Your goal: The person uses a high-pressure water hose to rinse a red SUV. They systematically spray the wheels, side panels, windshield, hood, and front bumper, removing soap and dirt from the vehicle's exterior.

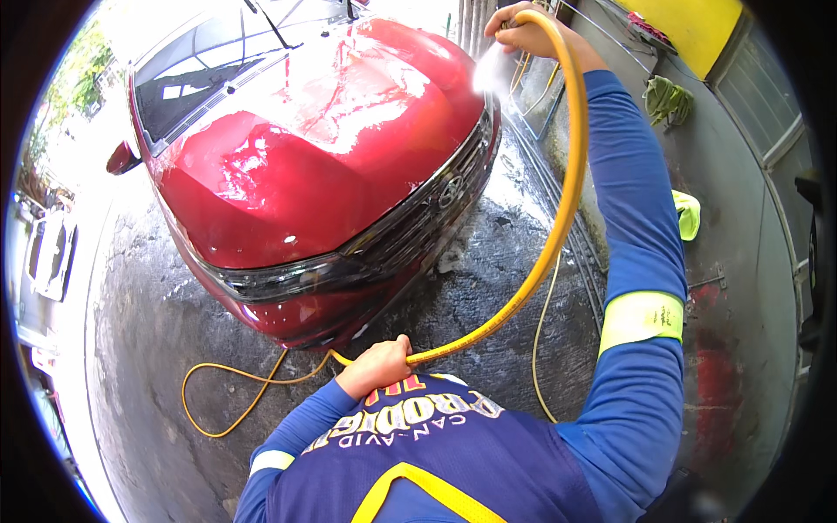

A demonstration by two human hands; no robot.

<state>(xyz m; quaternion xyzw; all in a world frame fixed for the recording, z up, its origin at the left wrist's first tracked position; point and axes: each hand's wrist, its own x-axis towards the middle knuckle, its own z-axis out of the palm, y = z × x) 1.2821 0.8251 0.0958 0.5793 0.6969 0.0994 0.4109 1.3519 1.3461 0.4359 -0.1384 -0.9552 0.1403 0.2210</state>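
Observation:
Raised at the upper right, my right hand (533,33) grips the end of a yellow hose (567,189), by a fitting that my fingers partly hide. Water sprays (494,72) down from it beside the front corner of a red car (288,183). The hose arcs down to my left hand (379,367), which is closed around it in front of my chest. Past that hand the hose runs on to a loop on the ground, near the bumper. The car's hood is wet and shiny, and its dark front grille (418,225) faces me.
Wet, dark concrete ground (163,320) lies around the car. A thinner pale hose (537,333) and long pipes (556,189) run along the right. A green cloth (667,99) and a bright yellow-green cloth (688,214) hang by the grey wall (752,274). White vehicle (51,255) at far left.

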